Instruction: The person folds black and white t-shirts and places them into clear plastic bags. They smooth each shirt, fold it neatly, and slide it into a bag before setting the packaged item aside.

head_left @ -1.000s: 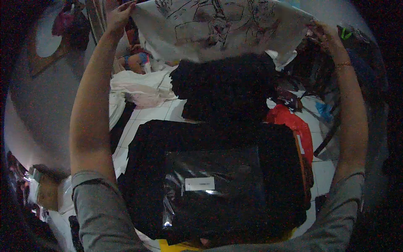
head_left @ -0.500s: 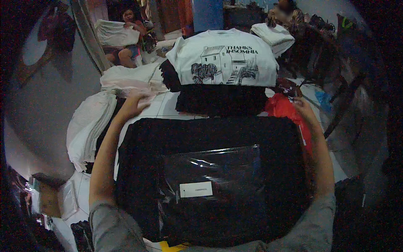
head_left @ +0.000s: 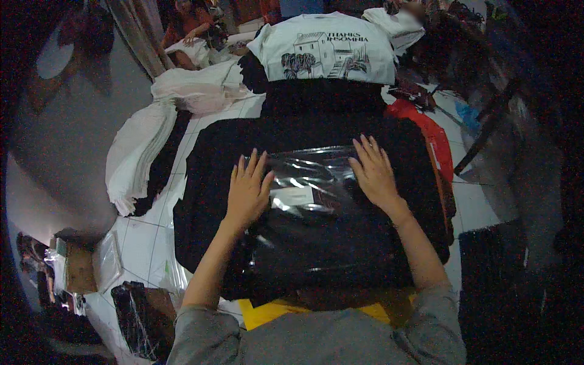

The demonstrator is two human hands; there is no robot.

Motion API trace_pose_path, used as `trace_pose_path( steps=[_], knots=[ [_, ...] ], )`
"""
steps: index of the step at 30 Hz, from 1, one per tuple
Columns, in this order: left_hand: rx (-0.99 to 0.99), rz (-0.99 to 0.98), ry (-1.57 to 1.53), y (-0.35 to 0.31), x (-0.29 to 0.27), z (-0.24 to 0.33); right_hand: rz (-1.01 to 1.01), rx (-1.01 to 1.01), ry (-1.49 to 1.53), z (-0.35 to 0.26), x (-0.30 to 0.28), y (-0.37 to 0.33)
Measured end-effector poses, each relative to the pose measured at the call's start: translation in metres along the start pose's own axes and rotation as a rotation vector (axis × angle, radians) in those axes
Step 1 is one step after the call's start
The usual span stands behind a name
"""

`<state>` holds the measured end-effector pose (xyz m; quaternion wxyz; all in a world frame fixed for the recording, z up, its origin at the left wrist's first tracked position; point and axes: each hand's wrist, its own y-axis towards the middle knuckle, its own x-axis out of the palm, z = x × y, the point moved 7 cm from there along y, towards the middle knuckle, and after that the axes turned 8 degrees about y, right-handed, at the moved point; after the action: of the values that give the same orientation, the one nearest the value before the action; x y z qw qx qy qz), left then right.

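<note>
Left hand (head_left: 248, 191) and right hand (head_left: 374, 173): flat, fingers spread, gripping nothing. Both press a clear plastic bag (head_left: 310, 182) atop a black garment stack (head_left: 207, 182).

Head-worn fisheye camera looks steeply down, close over the worktop.

A white tiled floor (head_left: 141, 238) carries everything. Directly on it lie a stack of black garments (head_left: 316, 201), a long pile of white cloth (head_left: 143, 152) to the left, and a small cardboard box (head_left: 76, 267).
</note>
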<state>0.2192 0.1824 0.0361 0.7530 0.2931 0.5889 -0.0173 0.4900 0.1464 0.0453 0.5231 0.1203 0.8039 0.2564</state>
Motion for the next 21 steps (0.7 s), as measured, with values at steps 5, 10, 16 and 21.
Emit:
trace_pose_path(
  steps=[5, 10, 16, 21],
  knots=[
    [-0.118, -0.075, 0.118, 0.011, 0.036, -0.017, 0.017, 0.087, -0.107, 0.013, 0.028, 0.010],
    [-0.050, 0.178, -0.044, -0.013, -0.025, -0.003, 0.040, 0.025, 0.216, -0.005, -0.021, -0.024],
    [0.005, -0.145, 0.102, -0.082, -0.014, 0.031, -0.214, -0.074, 0.021, -0.033, 0.000, -0.100],
    [-0.049, -0.114, 0.156, -0.052, 0.026, 0.025, 0.063, 0.079, 0.408, 0.037, -0.010, -0.055]
  ],
)
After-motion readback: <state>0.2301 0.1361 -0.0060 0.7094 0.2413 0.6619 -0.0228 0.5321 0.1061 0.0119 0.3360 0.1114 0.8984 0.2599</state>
